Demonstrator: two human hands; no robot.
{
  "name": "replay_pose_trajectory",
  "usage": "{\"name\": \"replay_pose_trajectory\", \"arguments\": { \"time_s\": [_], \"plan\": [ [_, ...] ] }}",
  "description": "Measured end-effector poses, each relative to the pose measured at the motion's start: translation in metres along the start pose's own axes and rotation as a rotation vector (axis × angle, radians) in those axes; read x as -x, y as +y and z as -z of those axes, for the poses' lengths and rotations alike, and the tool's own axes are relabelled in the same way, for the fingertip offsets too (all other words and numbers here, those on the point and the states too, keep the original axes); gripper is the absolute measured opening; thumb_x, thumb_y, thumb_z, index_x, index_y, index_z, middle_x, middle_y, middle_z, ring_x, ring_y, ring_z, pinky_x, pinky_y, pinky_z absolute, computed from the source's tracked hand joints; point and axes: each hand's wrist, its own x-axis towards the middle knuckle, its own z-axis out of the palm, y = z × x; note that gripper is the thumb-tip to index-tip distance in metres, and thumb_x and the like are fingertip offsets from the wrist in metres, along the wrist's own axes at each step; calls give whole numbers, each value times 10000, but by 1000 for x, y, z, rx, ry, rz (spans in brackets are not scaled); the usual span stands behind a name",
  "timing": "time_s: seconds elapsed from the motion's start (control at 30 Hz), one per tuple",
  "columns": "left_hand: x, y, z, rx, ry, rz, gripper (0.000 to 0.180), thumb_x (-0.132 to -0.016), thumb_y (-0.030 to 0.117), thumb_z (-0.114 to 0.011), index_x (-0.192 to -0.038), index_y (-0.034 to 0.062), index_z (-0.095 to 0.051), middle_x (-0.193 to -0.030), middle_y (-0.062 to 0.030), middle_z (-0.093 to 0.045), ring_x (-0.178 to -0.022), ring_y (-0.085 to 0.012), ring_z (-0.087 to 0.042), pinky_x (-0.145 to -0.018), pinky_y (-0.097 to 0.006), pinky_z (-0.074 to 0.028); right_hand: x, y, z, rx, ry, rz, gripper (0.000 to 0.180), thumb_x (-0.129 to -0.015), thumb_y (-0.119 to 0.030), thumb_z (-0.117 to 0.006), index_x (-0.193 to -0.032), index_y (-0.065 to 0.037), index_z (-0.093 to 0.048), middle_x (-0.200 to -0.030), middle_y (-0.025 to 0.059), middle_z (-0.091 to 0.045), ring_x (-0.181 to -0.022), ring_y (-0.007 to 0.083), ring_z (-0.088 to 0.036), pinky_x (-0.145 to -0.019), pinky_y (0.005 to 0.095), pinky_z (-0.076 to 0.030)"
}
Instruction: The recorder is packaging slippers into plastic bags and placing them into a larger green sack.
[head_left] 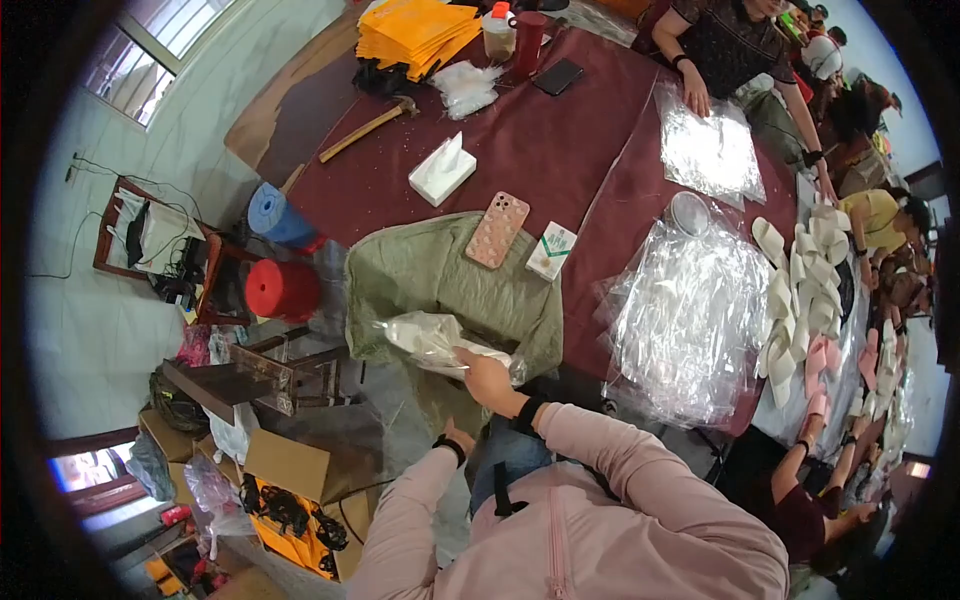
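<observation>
My right hand (pixel 488 380) is closed on a clear plastic bag (pixel 425 335) with something white inside, shaped much like a slipper. The bag is over the mouth of a green woven sack (pixel 500 290), which drapes off the near edge of the table. Lower down, my left hand (pixel 458 440) is at the sack's hanging edge and appears to grip it; its fingers are partly hidden. A pink patterned phone (pixel 497 230) and a small white-and-green box (pixel 551 251) lie at the sack's far side.
The dark red tabletop (pixel 560 130) bears stacked clear bags (pixel 690 310), a tissue pack (pixel 442 170), a hammer (pixel 368 130), a black phone (pixel 558 77) and yellow bags (pixel 415 35). Slippers (pixel 800 290) line the right side, near co-workers. Left stand a red stool (pixel 282 290) and cardboard box (pixel 285 465).
</observation>
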Motion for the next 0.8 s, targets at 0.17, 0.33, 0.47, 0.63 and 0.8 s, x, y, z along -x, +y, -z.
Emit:
{"name": "replay_pose_trajectory", "arguments": {
  "time_s": [0.17, 0.33, 0.47, 0.63, 0.8],
  "plan": [
    [-5, 15, -22, 298, 251, -515, 182, -844, 150, -402, -890, -14, -465, -892, -187, -577, -780, -370, -559, -682, -422, -424, -5, 19, -12, 312, -146, 29, 433, -752, -52, -497, -1185, -61, -472, -959, 203, -585, -945, 324, -550, -808, 433, -420],
    [59, 59, 55, 288, 506, -388, 241, -876, 215, -351, -974, 18, -452, -853, -229, -584, -795, -408, -560, -663, -477, -439, -3, 71, -13, 474, -141, 364, 499, -765, -95, -526, -1247, -72, -403, -1163, 175, -498, -1100, 314, -456, -934, 460, -335],
    [53, 63, 62, 319, 565, -317, 249, -851, 164, -403, -1056, 24, -407, -865, -243, -580, -796, -415, -556, -671, -484, -439, 11, 90, -9, 864, -815, 171, 370, -783, -183, -543, -1141, -92, -536, -1136, 115, -547, -1107, 302, -465, -983, 533, -242],
    [28, 64, 56, 334, 721, -416, 306, -845, 182, -419, -1106, 25, -395, -919, -247, -571, -845, -420, -541, -697, -491, -429, 38, 109, 21, 1098, -730, 22, 247, -831, -243, -496, -951, -104, -660, -990, 86, -621, -977, 295, -537, -858, 569, -291],
    [25, 59, 67, 351, 424, -344, 405, -854, 240, -417, -1204, 45, -358, -1063, -268, -526, -920, -423, -525, -781, -470, -416, 40, 71, 74, 663, -384, 97, 306, -773, -246, -525, -1038, -108, -590, -975, 89, -604, -941, 310, -560, -857, 448, -384]
  ]
}}
